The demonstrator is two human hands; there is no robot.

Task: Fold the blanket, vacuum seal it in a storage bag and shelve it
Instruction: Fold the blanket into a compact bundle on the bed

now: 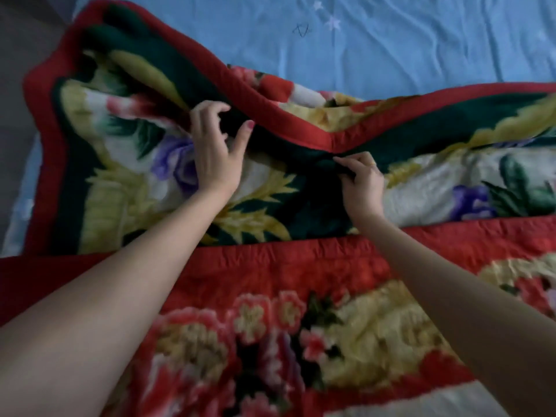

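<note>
A thick floral blanket [126, 164], red-bordered with dark green, yellow and purple flowers, lies spread over the bed. Its far edge [270, 103] is rumpled and folded toward me, dipping into a V near the middle. My left hand [215, 145] rests on the dark green band just below that red edge, fingers spread and slightly curled. My right hand [361, 179] pinches a fold of the dark green fabric at the bottom of the V. The near part of the blanket [301, 326] shows its red flowered side.
A wrinkled light blue bedsheet [391, 43] with small white stars covers the mattress beyond the blanket. A grey floor or wall strip [21, 55] runs along the left edge of the bed.
</note>
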